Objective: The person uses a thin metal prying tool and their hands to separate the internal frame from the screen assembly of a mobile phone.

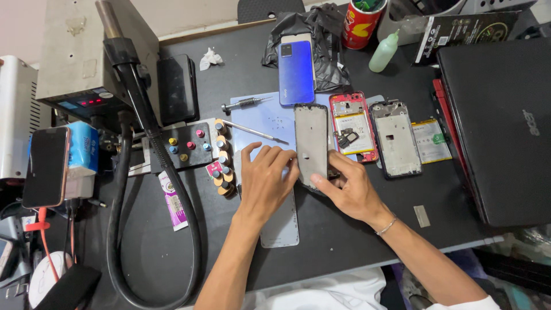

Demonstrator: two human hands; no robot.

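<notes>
Grey and flat, the phone frame (311,143) stands long-side up on the dark table (344,229), a small hole near its middle. The left hand (265,178) presses spread fingers beside its lower left edge; the right hand (347,186) pinches its bottom corner. Right of the frame lie two more opened phones (353,126), one battery (430,140); above it, one blue back cover (295,72).

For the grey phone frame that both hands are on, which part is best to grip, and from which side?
Probably the two long side edges of the grey phone frame, near its lower end, approached from below. It is thin and flat, with its length running away from the person. The left hand and right hand already meet there, and the red opened phone lies close along its right edge.
</notes>
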